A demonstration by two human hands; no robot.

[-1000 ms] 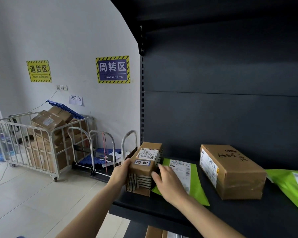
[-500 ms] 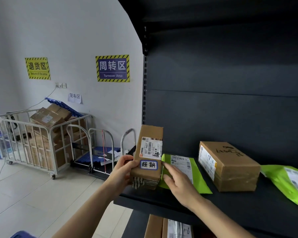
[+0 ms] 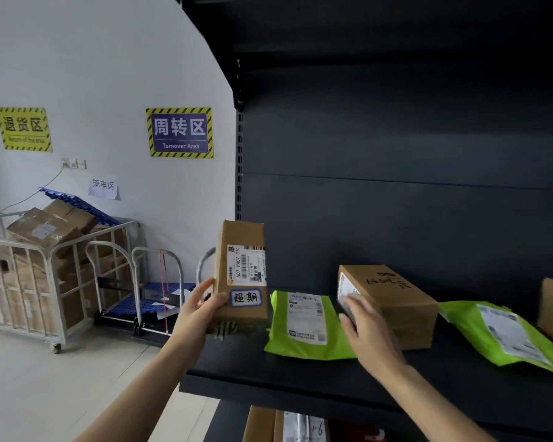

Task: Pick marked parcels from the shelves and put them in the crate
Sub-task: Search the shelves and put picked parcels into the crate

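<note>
the small cardboard parcel [image 3: 241, 275] with the blue-edged handwritten sticker stands upright in the air just left of the green mailer bag [image 3: 304, 327], lifted clear of the shelf [image 3: 268, 374]. it looks light and stiff, a taped carton that one hand can manage. the tape may be slick, so a hold across the narrow sides near the lower end seems soundest. the left hand [image 3: 201, 309] grips it there, at the lower left corner. the right hand [image 3: 369, 330] holds nothing, its fingers stretched loosely toward the labelled end of the brown box [image 3: 393, 298] just right of the mailer. blur hides whether they touch.
</note>
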